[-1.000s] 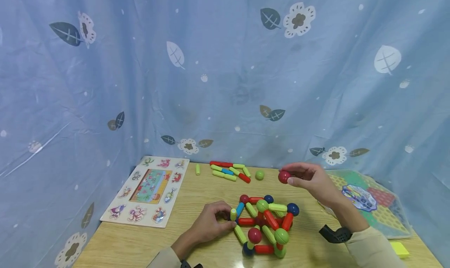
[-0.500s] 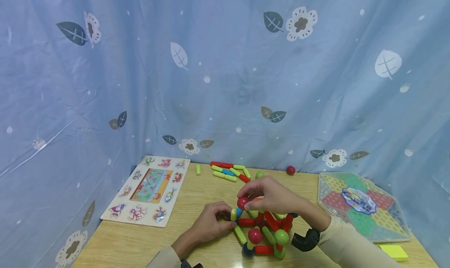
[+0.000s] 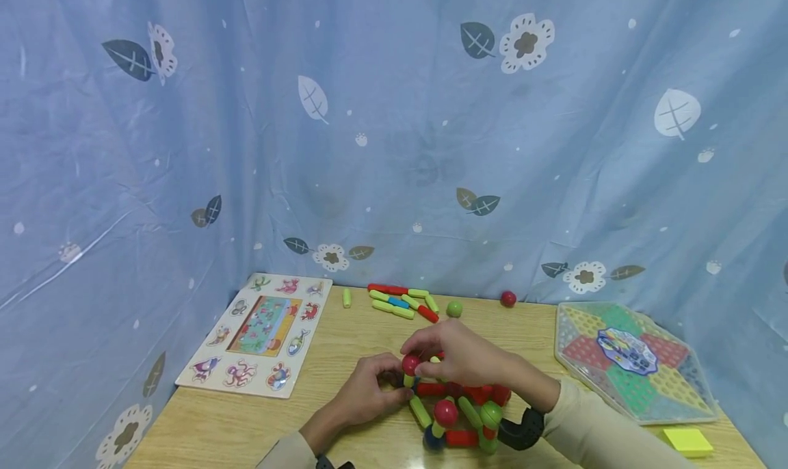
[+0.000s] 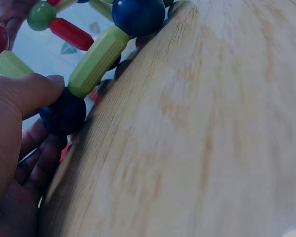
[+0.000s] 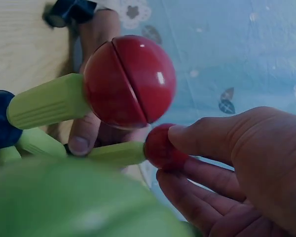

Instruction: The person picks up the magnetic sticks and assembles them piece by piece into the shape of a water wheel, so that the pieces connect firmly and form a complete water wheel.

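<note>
A model of coloured magnetic rods and balls stands on the table. My left hand (image 3: 369, 390) grips a dark blue ball (image 4: 64, 114) at its left corner, thumb on one side and fingers on the other. From that corner a yellow-green rod (image 5: 117, 153) stands up. My right hand (image 3: 458, 353) pinches a red ball (image 5: 164, 148) against the rod's top end. Nearer the front, another red ball (image 3: 446, 412) tops a short rod beside a green ball (image 3: 491, 414). The right hand and forearm hide much of the model's back part.
Loose rods (image 3: 394, 303) lie at the back, near a green ball (image 3: 454, 309) and a spare red ball (image 3: 508, 299). A sea-animal puzzle board (image 3: 255, 336) is at left. A star-patterned game board (image 3: 637, 363) and a yellow block (image 3: 687, 442) are at right.
My right hand has carried the red ball from the back right, over the model, and down to the upright yellow-green rod's top. The left hand has stayed in place.
</note>
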Demonstrator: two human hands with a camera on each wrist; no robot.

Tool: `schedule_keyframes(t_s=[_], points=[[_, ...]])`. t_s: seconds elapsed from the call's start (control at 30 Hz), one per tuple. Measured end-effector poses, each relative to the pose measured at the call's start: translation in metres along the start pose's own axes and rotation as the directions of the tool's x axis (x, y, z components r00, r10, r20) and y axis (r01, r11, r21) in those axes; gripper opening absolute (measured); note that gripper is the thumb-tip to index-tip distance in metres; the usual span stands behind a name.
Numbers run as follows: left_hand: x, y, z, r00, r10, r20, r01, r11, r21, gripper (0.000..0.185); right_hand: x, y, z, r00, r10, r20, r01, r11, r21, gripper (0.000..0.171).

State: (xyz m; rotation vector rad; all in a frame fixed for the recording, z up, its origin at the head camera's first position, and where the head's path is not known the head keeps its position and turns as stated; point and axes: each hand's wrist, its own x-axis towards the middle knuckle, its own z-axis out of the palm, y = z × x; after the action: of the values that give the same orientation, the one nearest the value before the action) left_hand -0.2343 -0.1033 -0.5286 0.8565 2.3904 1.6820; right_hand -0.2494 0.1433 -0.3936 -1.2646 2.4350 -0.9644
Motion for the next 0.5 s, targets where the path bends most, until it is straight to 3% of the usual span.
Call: schedule_keyframes(t_s=[0.13,0.23,0.3,0.4,0.5], points=[[0.0,0.0,0.001,1.0,0.004,-0.005,-0.004,1.0,-0.012,0.02,-0.017,-0.001,-0.011,0.998,0.007,-0.065,-0.007,1.0,-0.009,0.027],[0.0,0.0,0.002,1.0,0.005,-0.003,-0.005,1.0,-0.014,0.018,-0.038,0.005,-0.024,0.982,0.005,-0.191,0.003,0.999,0.046,0.025],[0.001,0.001,0.003,1.0,0.003,-0.003,-0.003,1.0,-0.01,0.017,-0.055,0.016,-0.032,0.954,0.001,-0.3,0.035,0.993,0.117,0.023],[0.001,0.001,0.002,1.0,0.0,-0.007,0.0,1.0,0.002,0.016,-0.085,0.041,-0.039,0.894,0.025,-0.448,0.09,0.968,0.234,0.024],[0.0,0.001,0.0,1.0,-0.009,-0.014,0.009,1.0,0.012,0.016,-0.114,0.073,-0.039,0.853,0.084,-0.515,0.125,0.925,0.359,0.026]])
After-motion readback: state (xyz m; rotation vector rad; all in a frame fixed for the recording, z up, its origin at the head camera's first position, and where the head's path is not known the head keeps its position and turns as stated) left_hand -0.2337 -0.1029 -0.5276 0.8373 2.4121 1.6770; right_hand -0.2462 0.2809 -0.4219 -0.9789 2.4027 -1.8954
